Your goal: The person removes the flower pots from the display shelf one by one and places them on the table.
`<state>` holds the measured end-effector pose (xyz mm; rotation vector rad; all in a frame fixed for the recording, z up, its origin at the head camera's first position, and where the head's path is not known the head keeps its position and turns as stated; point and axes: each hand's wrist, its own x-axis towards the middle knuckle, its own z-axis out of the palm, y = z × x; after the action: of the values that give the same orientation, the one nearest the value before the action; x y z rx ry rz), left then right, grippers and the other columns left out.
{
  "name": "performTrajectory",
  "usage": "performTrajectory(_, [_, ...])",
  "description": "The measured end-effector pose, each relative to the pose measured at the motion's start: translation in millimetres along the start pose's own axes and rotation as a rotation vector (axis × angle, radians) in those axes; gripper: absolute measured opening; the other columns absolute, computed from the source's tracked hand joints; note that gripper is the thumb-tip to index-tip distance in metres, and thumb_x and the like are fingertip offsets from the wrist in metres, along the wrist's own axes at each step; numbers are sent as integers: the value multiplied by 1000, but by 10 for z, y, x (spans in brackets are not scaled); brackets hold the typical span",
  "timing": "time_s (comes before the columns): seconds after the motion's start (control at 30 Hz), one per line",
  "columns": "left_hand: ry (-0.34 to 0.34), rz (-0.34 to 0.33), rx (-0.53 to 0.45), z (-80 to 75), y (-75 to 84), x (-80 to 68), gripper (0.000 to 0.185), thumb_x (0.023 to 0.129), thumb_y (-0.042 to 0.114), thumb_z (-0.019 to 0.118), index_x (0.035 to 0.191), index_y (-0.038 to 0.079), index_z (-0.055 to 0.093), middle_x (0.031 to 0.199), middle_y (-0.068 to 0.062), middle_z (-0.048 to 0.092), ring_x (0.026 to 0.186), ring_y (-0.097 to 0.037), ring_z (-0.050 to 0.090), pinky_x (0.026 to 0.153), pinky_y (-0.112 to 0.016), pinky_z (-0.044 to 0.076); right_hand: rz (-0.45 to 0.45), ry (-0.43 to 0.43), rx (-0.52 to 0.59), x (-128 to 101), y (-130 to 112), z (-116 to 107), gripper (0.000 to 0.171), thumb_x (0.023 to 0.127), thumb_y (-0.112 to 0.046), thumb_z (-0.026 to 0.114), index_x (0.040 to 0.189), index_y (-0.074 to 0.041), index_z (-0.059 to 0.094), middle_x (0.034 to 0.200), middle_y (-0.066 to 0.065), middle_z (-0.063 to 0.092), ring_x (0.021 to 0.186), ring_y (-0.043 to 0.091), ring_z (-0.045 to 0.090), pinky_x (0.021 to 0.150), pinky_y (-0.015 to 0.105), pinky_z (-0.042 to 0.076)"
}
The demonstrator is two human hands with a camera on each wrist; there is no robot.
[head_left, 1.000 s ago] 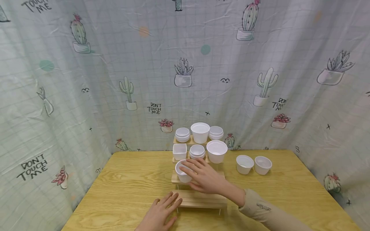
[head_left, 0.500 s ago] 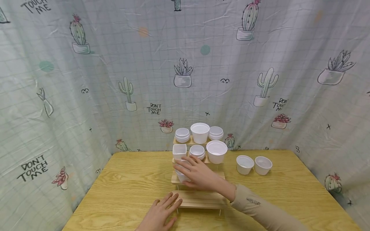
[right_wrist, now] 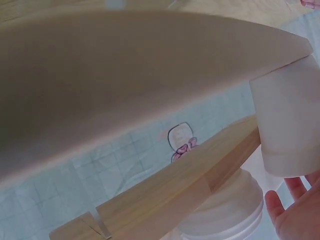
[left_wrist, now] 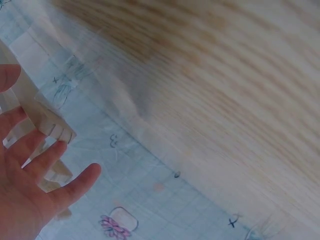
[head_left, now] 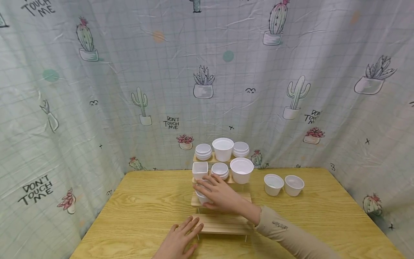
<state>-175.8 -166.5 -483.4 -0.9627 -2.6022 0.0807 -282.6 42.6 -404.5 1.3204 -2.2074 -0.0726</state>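
My right hand (head_left: 223,197) cups a small, plain white round cup (head_left: 203,197) on the wooden stepped shelf (head_left: 226,225), while my left hand (head_left: 179,240) rests flat, fingers spread, on the tabletop (head_left: 136,208).

A stepped shelf (head_left: 223,223) stands at the table's (head_left: 129,201) twelve o'clock edge; two cups (head_left: 284,185) sit at the shelf's three o'clock.

Passage just beyond the right hand (head_left: 223,197) is being blocked by a square cup (head_left: 200,169), a small stacked cup (head_left: 220,169) and a larger cup (head_left: 242,170) on the stepped wooden rack (head_left: 223,223). Open table (head_left: 142,201) is being left to its left. Two cups (head_left: 284,185) are standing to its right, well apart. The left hand (head_left: 177,241) is being kept flat below it, against the rack's lowest step.
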Motion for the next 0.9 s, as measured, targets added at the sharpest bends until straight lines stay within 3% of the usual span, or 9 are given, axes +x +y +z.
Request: performTrajectory(0.9, [-41, -14, -52, 30, -16, 14, 58, 82, 42, 57, 135, 25, 40, 135, 0, 46, 119, -21, 47, 69, -45, 47, -74, 42, -67, -77, -24, -152, 65, 71, -52, 65, 127, -22, 46, 129, -1, 49, 118, 21, 46, 101, 42, 33])
